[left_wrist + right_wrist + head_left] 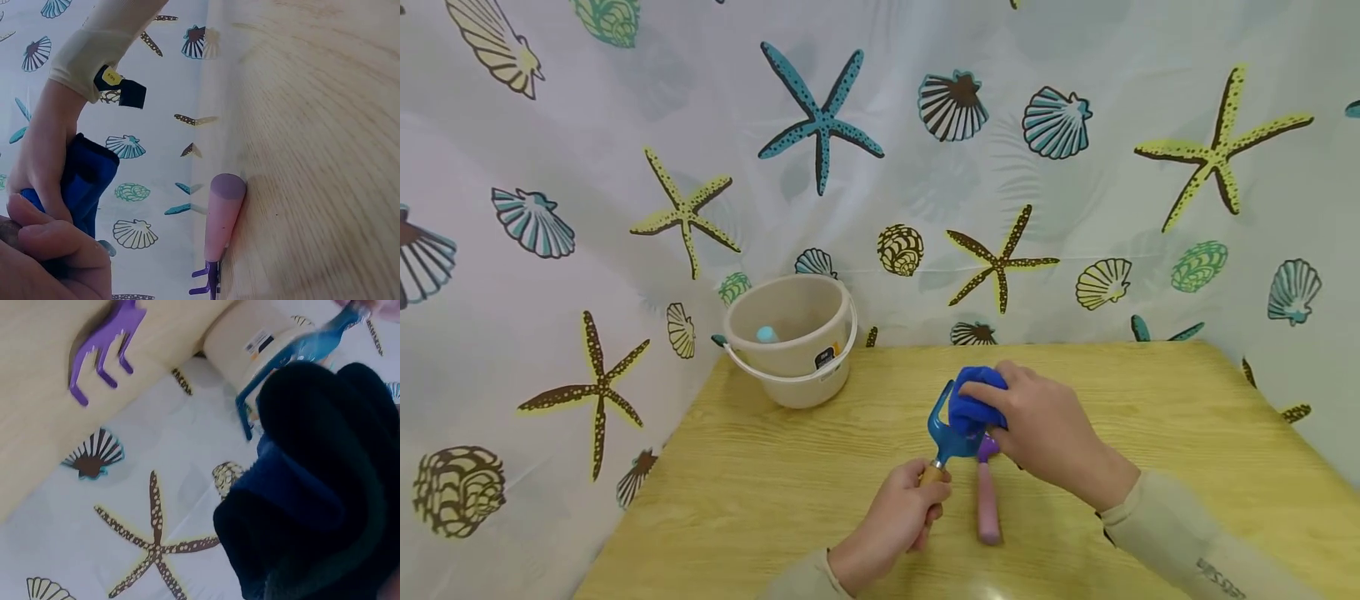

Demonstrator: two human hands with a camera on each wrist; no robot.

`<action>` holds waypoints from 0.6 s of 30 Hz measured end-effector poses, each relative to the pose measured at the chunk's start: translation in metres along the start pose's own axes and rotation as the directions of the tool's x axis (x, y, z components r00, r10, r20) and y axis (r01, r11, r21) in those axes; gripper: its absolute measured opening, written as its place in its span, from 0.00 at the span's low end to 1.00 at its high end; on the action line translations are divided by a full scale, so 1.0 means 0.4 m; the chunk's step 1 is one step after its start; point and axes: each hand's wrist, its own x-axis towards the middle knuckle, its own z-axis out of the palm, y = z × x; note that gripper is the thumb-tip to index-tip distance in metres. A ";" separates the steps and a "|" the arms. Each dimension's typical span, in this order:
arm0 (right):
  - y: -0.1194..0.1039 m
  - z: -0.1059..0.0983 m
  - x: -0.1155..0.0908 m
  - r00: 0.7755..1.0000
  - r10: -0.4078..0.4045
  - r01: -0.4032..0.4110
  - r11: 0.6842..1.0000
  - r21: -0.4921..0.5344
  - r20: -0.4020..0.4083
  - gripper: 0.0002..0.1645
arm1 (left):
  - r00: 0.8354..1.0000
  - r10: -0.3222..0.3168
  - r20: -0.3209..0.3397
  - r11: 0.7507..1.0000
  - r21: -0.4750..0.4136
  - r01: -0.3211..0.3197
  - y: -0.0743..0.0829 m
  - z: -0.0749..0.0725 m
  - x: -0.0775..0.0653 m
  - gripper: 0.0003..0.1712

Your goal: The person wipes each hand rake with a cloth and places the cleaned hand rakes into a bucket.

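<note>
My left hand (891, 510) grips the wooden handle of a blue garden hand rake (950, 442), whose tines point up and away from me above the table. With my right hand (1051, 427) I hold a bunched blue cloth (976, 402) over the right-hand tines; one left tine shows bare. In the right wrist view the folded cloth (325, 487) hides part of the blue rake (319, 341). A second hand rake, purple with a pink handle (988, 507), lies on the table just under my hands. Its purple tines (105, 347) show in the right wrist view.
A beige bucket (805, 387) with a white handle stands at the table's back left, with a light-blue rounded thing (766, 334) inside. Behind the wooden table (760, 517) hangs a white curtain (925, 183) printed with shells and starfish.
</note>
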 end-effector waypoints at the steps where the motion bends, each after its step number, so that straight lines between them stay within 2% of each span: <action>1: -0.008 0.000 -0.006 1.000 -0.016 0.016 1.000 0.017 0.016 0.31 | 1.000 0.000 0.003 1.000 0.002 0.000 0.002 -0.002 0.004 0.08; 6: -0.038 0.012 -0.027 0.994 -0.075 0.072 0.997 0.042 0.082 0.28 | 1.000 -0.018 0.023 1.000 -0.023 0.019 0.008 -0.008 0.014 0.07; 14: -0.042 0.012 -0.047 0.986 -0.083 0.074 0.995 0.067 0.146 0.22 | 1.000 -0.022 0.018 0.998 -0.057 0.023 0.000 -0.009 0.013 0.05; 18: -0.042 0.007 -0.053 0.984 -0.080 0.067 0.994 0.080 0.159 0.22 | 1.000 -0.016 0.014 1.000 -0.023 0.016 -0.005 -0.005 0.014 0.05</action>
